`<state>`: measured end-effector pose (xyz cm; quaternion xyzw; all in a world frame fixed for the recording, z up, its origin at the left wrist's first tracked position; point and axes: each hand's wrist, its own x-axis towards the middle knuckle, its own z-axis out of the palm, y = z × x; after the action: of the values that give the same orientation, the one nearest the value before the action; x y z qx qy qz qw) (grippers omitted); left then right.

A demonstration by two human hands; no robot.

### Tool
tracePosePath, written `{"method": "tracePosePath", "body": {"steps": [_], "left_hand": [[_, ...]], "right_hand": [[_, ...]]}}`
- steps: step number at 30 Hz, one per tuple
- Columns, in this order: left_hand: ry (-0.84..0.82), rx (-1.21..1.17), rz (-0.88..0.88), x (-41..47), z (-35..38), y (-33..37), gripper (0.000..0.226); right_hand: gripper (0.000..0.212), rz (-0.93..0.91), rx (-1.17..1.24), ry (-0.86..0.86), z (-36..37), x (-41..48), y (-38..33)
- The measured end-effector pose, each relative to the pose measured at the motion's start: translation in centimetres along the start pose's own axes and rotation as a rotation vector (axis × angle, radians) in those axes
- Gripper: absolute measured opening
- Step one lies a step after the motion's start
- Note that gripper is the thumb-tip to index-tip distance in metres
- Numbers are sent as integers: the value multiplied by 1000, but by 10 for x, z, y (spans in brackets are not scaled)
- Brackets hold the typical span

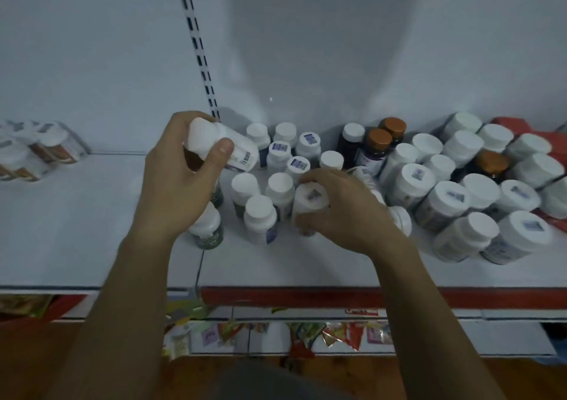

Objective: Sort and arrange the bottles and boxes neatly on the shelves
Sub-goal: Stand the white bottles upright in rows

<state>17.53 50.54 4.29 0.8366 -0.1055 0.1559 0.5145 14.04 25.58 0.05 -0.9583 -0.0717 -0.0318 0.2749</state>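
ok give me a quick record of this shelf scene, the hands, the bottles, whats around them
left hand: holds a tilted white bottle above the shelf
right hand: grips an upright bottle
middle: small white-capped bottles, upright
right: bigger bottles, some leaning; brown-capped bottles among them
far left: wrapped packs

a slotted upright [196, 43] with paired black slots runs down the white back panel [337, 46], which extends to either side of it. the white shelf deck [76, 215] meets the foot of the upright, and a deck seam lies in line with it. below and right of the upright, a red edge strip [368, 296] fronts the deck. further below, a lower shelf [506, 338] carries coloured packets [306, 332]. brown floor [337, 367] lies lowest. lighting is dim and bluish.
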Motion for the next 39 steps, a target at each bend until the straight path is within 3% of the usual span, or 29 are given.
{"method": "tracePosePath", "body": {"steps": [6, 8, 13, 16, 19, 22, 25, 28, 30, 32, 39], "left_hand": [[-37, -30, -21, 3, -10, -2, 23], [-48, -47, -13, 6, -10, -2, 25], [-92, -70, -26, 18, -7, -13, 31], [-109, -97, -23, 28, -11, -22, 25], [-119, -133, -16, 41, -25, -34, 19], [-116, -164, -21, 55, -46, -45, 15], [-94, -200, -24, 67, -66, -57, 21], [-68, -196, -27, 76, -85, -72, 22], [-64, -205, -38, 79, -95, -80, 18], [-61, -216, -46, 81, -108, -89, 17], [-91, -180, -57, 89, -146, -136, 13]], "right_hand": [[33, 24, 434, 206, -41, 2, 1], [37, 42, 348, 212, -51, 1, 3], [56, 168, -177, 22, -38, 4, 11], [56, 160, -167, 93, -22, 3, -3], [40, 50, -116, 266, -4, 9, -31], [26, -64, -18, 298, 14, 27, -70], [26, -165, -60, 188, 29, 55, -107], [39, -192, -124, -73, 44, 88, -134], [51, -163, -155, -281, 49, 104, -142], [50, -93, -151, -344, 49, 112, -144], [24, 23, -97, 39, 39, 127, -153]]}}
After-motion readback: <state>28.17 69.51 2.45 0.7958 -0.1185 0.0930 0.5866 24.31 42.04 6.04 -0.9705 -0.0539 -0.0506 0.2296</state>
